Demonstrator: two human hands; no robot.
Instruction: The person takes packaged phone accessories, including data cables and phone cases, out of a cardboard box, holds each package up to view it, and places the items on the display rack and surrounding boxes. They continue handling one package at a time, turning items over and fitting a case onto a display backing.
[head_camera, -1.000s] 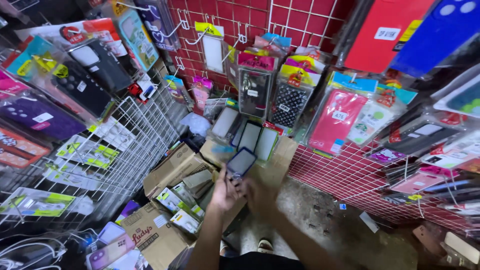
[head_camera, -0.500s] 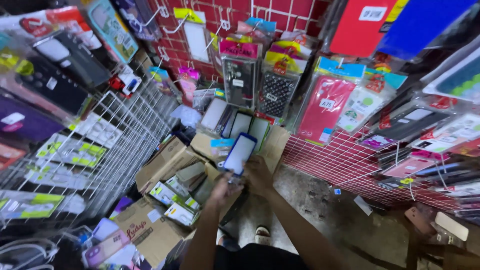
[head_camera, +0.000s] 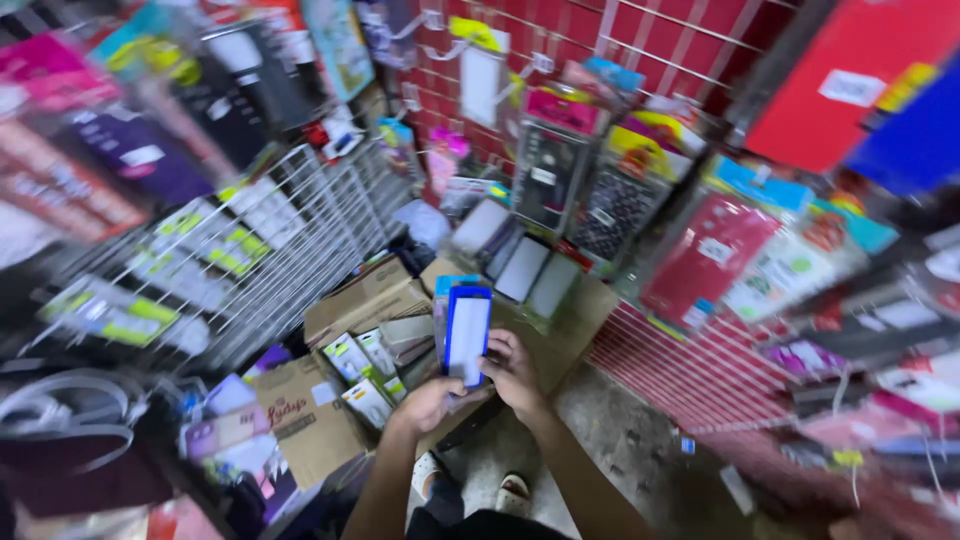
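Both my hands hold a small stack of flat phone-case packets (head_camera: 466, 330) upright in front of me; the front one is blue-edged with a white face. My left hand (head_camera: 428, 402) grips the stack from below. My right hand (head_camera: 513, 370) holds its right edge, fingers curled on it. Behind the stack, several grey and white packets (head_camera: 520, 265) stand in an open brown carton (head_camera: 570, 305). The picture is blurred by motion.
A white wire rack (head_camera: 270, 260) with hanging packets leans at left. Cardboard boxes (head_camera: 300, 410) of small packets sit on the floor below it. A red wire grid (head_camera: 690, 365) with packaged cases runs at right. My sandalled feet (head_camera: 510, 490) stand on concrete floor.
My hands have lifted the packet stack higher and closer, turning it upright. The view has swung and come nearer to the carton.
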